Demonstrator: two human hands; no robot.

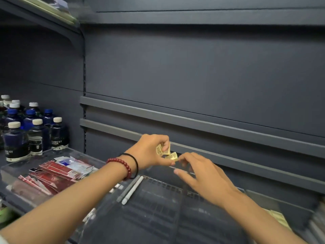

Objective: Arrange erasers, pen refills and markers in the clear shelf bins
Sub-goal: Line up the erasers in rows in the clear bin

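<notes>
The small yellow erasers (162,150) (blurry, so that's my best read) are clenched in the left hand (149,152) grip, over the far end of the middle clear bin (158,199). One loose eraser (172,156) sits at the right hand (202,175) fingertips, but I can't tell if that grip has it. Two markers (131,189) lie by the left wrist. Red packets (52,175) fill the left bin (10,169). The near right corner is a smear.

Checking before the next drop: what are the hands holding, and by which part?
The left hand pinches a yellow pack by one edge. Fingers of the right hand touch a second pack at its end; a grip cannot be told.
</notes>
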